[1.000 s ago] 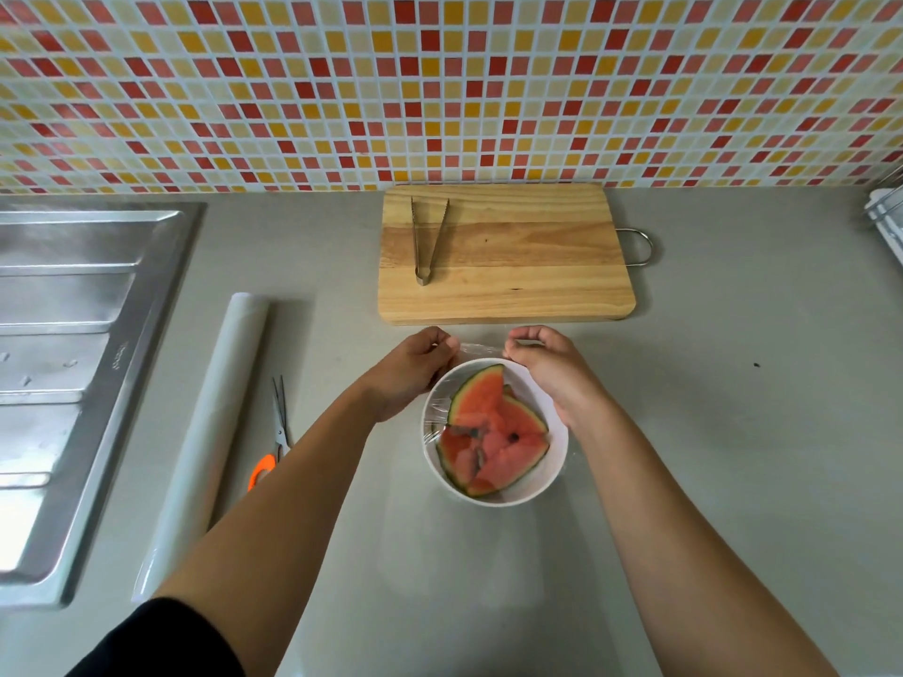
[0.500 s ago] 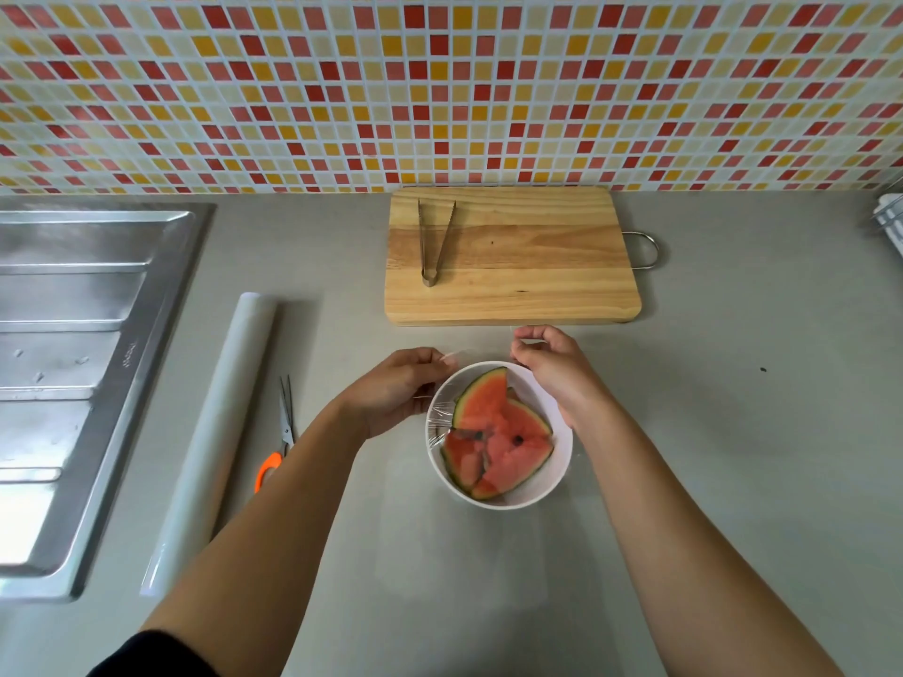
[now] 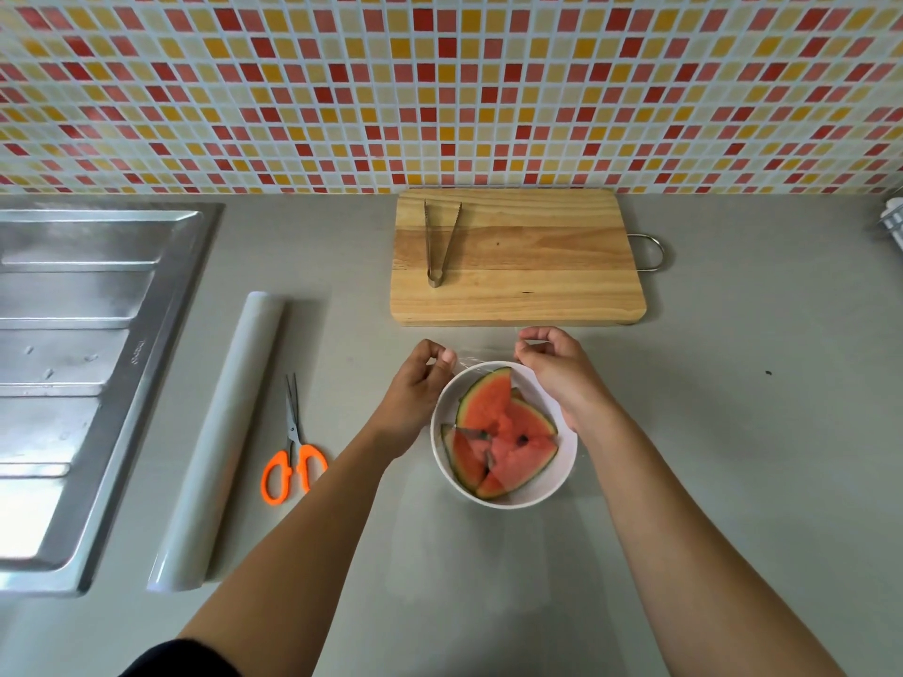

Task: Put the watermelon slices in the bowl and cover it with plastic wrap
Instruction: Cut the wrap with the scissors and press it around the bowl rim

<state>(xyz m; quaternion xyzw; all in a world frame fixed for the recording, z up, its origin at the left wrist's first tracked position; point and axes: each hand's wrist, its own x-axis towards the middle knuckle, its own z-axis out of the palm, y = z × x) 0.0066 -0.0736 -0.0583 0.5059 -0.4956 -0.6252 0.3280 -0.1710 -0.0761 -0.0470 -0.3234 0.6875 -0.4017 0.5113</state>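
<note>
Grey counter [image 3: 733, 432] below mosaic tiles [image 3: 440, 90]; left hand [image 3: 415, 395] and right hand [image 3: 557, 376] each pinch plastic wrap [image 3: 483, 356].

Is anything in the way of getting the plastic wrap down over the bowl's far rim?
Nothing visible blocks it. Left hand and right hand pinch the plastic wrap just past the bowl, short of the cutting board; the tallest watermelon slice reaches up near that rim.
</note>
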